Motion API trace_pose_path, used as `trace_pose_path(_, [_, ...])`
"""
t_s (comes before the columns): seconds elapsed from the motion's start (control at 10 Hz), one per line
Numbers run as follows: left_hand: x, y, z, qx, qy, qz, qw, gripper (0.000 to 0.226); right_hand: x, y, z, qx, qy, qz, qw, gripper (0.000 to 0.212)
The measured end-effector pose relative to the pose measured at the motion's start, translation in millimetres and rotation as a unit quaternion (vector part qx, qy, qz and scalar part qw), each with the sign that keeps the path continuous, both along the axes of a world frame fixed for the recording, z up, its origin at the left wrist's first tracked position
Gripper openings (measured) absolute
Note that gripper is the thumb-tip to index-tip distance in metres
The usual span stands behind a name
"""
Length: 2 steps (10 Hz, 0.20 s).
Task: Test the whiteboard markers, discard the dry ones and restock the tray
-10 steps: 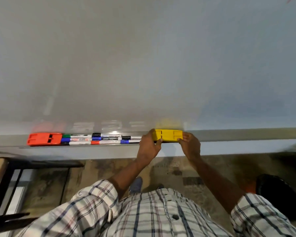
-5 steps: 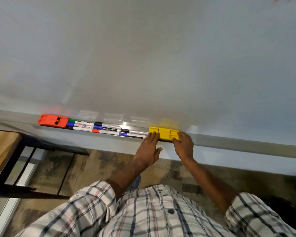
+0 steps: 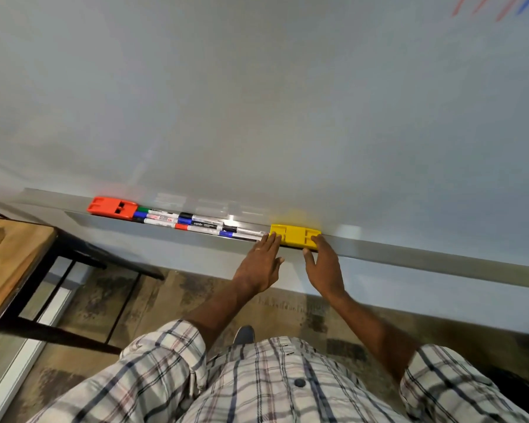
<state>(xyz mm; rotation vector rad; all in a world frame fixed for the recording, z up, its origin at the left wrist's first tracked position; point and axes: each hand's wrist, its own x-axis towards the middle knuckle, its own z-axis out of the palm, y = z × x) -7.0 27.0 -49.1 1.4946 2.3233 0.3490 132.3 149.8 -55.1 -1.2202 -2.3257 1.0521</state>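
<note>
Both hands at the yellow eraser [image 3: 295, 235] on the tray [image 3: 409, 253]. Left hand [image 3: 261, 265]: fingers straight, touching its left end. Right hand [image 3: 322, 268]: fingers straight on its right end. Nothing gripped. Markers [image 3: 196, 224] lie in the tray between it and the orange eraser [image 3: 112, 206]. My judgement: I'm tidying the restocked tray. Next move needs only a light sideways nudge.

Your left hand [image 3: 258, 264] lays straight fingers on the left end of the yellow eraser [image 3: 295, 235] in the tray [image 3: 409, 254], and your right hand [image 3: 324, 267] touches its right end. Markers [image 3: 196, 224] lie between it and the orange eraser [image 3: 112, 206].
</note>
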Motion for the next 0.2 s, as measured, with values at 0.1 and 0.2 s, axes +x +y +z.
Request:
trace_pose_path(0.1, [-2.8,-14.4,1.4,0.018,0.012,0.009,1.000,0.062,-3.5,-14.2,-0.6,0.033,-0.007,0.031,0.999,0.051])
trace_pose_path(0.2, [-14.6,-31.9,6.7,0.032,0.036,0.023,0.999,0.061,-13.8,-32.7,-2.3,0.093,-0.021,0.092,0.991,0.056])
